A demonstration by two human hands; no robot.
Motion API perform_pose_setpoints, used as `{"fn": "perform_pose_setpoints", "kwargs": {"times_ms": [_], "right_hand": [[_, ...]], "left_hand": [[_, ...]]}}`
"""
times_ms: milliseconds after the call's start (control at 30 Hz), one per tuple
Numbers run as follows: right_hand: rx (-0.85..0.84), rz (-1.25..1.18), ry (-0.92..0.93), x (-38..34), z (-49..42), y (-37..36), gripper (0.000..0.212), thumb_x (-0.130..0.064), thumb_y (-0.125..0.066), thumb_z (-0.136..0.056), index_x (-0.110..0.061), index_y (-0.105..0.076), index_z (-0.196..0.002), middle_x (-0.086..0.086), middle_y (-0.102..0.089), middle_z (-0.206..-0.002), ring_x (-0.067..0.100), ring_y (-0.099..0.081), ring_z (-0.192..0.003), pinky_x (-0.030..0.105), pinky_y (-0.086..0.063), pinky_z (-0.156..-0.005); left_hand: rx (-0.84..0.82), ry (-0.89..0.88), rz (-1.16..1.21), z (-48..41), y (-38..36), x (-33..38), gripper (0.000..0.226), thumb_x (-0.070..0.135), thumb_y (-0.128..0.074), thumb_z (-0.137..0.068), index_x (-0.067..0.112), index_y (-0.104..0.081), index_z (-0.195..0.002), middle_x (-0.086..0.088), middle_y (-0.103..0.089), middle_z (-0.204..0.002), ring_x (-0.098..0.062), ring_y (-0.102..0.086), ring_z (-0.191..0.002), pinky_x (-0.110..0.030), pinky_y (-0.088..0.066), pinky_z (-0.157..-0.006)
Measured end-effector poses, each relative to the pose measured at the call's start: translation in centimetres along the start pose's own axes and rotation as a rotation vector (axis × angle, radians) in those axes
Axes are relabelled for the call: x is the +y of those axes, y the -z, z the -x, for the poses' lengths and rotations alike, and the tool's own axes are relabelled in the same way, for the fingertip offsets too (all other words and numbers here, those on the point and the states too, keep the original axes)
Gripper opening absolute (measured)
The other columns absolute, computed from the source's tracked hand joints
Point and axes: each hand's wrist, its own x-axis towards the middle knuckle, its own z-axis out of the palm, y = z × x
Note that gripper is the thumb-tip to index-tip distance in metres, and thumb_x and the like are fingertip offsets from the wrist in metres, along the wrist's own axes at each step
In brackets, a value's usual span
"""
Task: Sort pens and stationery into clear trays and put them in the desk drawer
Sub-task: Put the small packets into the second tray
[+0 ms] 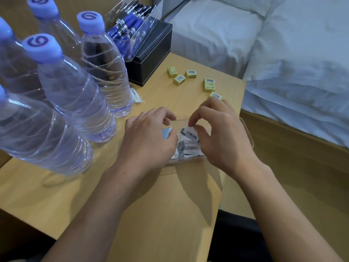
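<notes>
**deskcam_guy:** Fingers (197,115) on the right hand (222,140) are curling in and pinching the top of a white packet (191,134) with a barcode on it, right over the clear tray (186,160). That tray is sitting on the wooden desk (160,205), close to its right edge, and it's holding more barcoded packets.

**pen_hoarder:** What's the left hand (149,138) doing?

**deskcam_guy:** It's hanging at the tray's left end with its fingers bent and the forefinger reaching the far rim. Honestly can't tell if it's actually gripping anything.

**pen_hoarder:** And the room?

**deskcam_guy:** A bed (292,63) in white linen is running along the desk's right side. Water bottles (75,103) are crowding the left, with purple caps showing a swirl logo. Behind them a black box (153,59) with white stitching is carrying a second clear tray (151,21), tilted and full of blue pens (126,27). A handful of yellow boxes (179,80) are lying loose beyond the hands, most of them barcode up. A white block (136,95) is peeking out beside a bottle, but its print is too small to read.
</notes>
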Motion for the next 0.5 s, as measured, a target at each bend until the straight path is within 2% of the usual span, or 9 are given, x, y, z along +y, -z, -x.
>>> {"fn": "perform_pose_setpoints", "kwargs": {"times_ms": [100,167,267,400,500], "right_hand": [[-0.141,0.046,-0.082,-0.22,0.30,-0.02,0.018,-0.008,-0.062,-0.090,-0.023,-0.071,-0.092,-0.007,-0.058,-0.092,0.017,-0.058,-0.084,0.043,-0.054,-0.070],[-0.240,0.098,-0.140,-0.40,0.47,-0.48,0.020,-0.012,-0.058,-0.091,-0.026,-0.070,-0.098,-0.008,-0.057,-0.097,0.016,-0.058,-0.090,0.044,-0.054,-0.073],[-0.274,0.108,-0.184,-0.46,0.40,-0.70,0.025,-0.012,-0.055,-0.091,-0.023,-0.072,-0.105,-0.007,-0.060,-0.103,0.017,-0.057,-0.097,0.043,-0.053,-0.080],[-0.401,0.074,-0.171,-0.40,0.28,-0.59,0.027,-0.013,-0.048,-0.097,-0.012,-0.074,-0.105,0.000,-0.064,-0.110,0.019,-0.058,-0.099,0.031,-0.044,-0.083],[-0.467,0.033,-0.147,-0.28,0.45,-0.18,0.030,-0.015,-0.046,-0.099,-0.014,-0.072,-0.114,-0.002,-0.060,-0.119,0.016,-0.053,-0.108,0.023,-0.036,-0.080]], "left_hand": [[0.006,0.002,0.003,-0.04,-0.11,-0.04,0.021,0.029,-0.058,-0.093,0.033,-0.058,-0.113,0.017,-0.061,-0.105,-0.004,-0.055,-0.107,-0.022,-0.020,-0.097],[0.008,0.002,0.004,-0.05,-0.17,-0.07,0.021,0.028,-0.058,-0.092,0.033,-0.058,-0.113,0.017,-0.061,-0.105,-0.005,-0.055,-0.107,-0.023,-0.021,-0.098],[0.005,0.001,0.008,-0.07,-0.19,-0.05,0.021,0.028,-0.059,-0.092,0.032,-0.058,-0.113,0.017,-0.061,-0.106,-0.005,-0.057,-0.106,-0.026,-0.023,-0.100],[0.007,-0.003,0.009,-0.07,-0.17,-0.08,0.020,0.028,-0.058,-0.092,0.032,-0.059,-0.112,0.017,-0.061,-0.105,-0.005,-0.057,-0.105,-0.027,-0.025,-0.102],[0.004,-0.001,0.006,-0.10,-0.16,-0.10,0.020,0.028,-0.058,-0.092,0.033,-0.058,-0.112,0.017,-0.061,-0.105,-0.005,-0.057,-0.104,-0.028,-0.025,-0.103]]}}
